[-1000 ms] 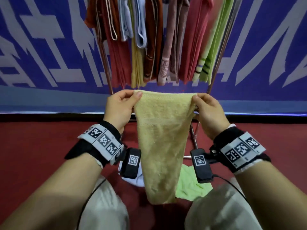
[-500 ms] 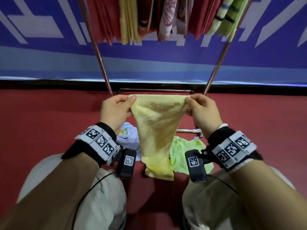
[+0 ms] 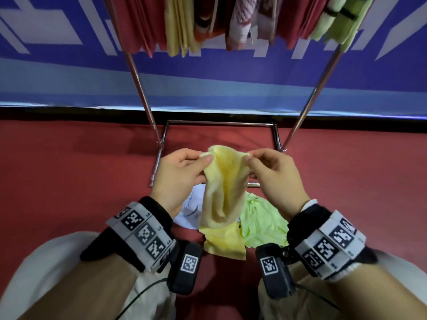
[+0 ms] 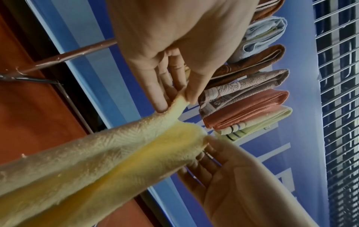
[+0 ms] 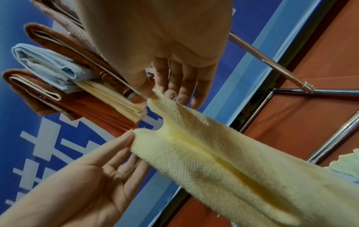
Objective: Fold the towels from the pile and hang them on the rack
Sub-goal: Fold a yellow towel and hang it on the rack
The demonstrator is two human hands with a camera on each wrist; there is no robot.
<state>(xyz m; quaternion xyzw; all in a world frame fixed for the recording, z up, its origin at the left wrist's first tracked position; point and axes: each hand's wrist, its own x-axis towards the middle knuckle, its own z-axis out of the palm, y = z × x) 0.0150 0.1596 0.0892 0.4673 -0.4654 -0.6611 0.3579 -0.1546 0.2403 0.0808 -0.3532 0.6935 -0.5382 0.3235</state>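
Observation:
A pale yellow towel (image 3: 221, 195) hangs between my two hands above the red floor, its lower end lying on the pile. My left hand (image 3: 204, 165) pinches one top corner between thumb and fingers, and my right hand (image 3: 248, 160) pinches the other. The two corners are close together, so the towel sags into a lengthwise fold. In the left wrist view the left hand (image 4: 184, 95) pinches the towel (image 4: 116, 161) edge. The right wrist view shows the right hand (image 5: 153, 93) pinching a towel (image 5: 213, 161) corner. The rack (image 3: 141, 88) stands just ahead of my hands.
A light green towel (image 3: 261, 222) and a white one (image 3: 191, 211) lie on the floor under my hands. Several folded towels (image 3: 231, 19) hang on the rack above. The rack's base frame (image 3: 219, 123) and right pole (image 3: 312, 95) stand ahead, with a blue banner wall (image 3: 69, 77) behind.
My hands have dropped lower and come closer together, so the towel's top edge went from stretched flat to gathered into a lengthwise fold. My view has tilted down toward the floor.

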